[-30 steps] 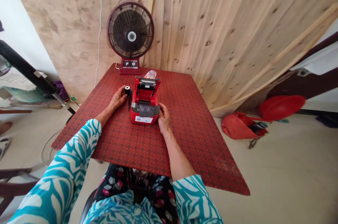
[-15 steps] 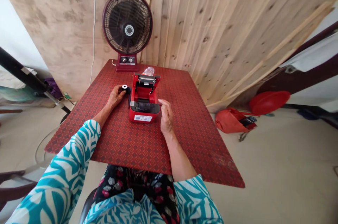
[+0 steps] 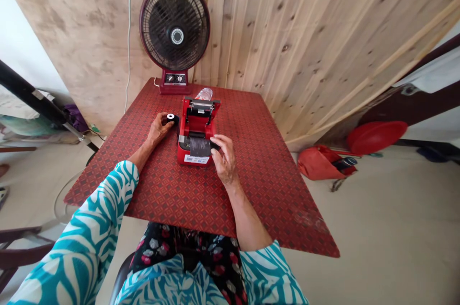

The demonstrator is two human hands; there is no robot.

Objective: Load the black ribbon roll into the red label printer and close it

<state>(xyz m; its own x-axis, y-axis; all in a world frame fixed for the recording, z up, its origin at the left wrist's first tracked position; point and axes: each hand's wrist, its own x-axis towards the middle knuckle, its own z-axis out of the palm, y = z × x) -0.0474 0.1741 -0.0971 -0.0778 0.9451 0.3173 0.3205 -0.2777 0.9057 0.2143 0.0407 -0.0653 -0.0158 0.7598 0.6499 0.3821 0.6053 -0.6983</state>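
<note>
On the table is a small red label printer (image 3: 196, 157) with its lid (image 3: 201, 109) raised and a white label on its front. My left hand (image 3: 159, 128), beside the printer's left side, has its fingers closed around a small roll (image 3: 170, 117) with a white end and a dark core hole. A dark, flat, shiny piece (image 3: 199, 147) lies across the front edge of the printer. My right hand (image 3: 225, 158) pinches the black right end of this piece between thumb and fingers. Its exact kind I cannot make out.
A maroon fan (image 3: 176, 36) stands at the table's back left corner. Behind the printer lies a clear plastic bottle (image 3: 204, 94). The patterned red table (image 3: 273, 190) meets a wooden wall. On the floor at right are an orange bag (image 3: 316, 163) and a red basin (image 3: 377, 137).
My right hand has moved left onto the printer's front and closed on the dark piece, which is now tilted up. The left hand stays by the printer with the roll.
</note>
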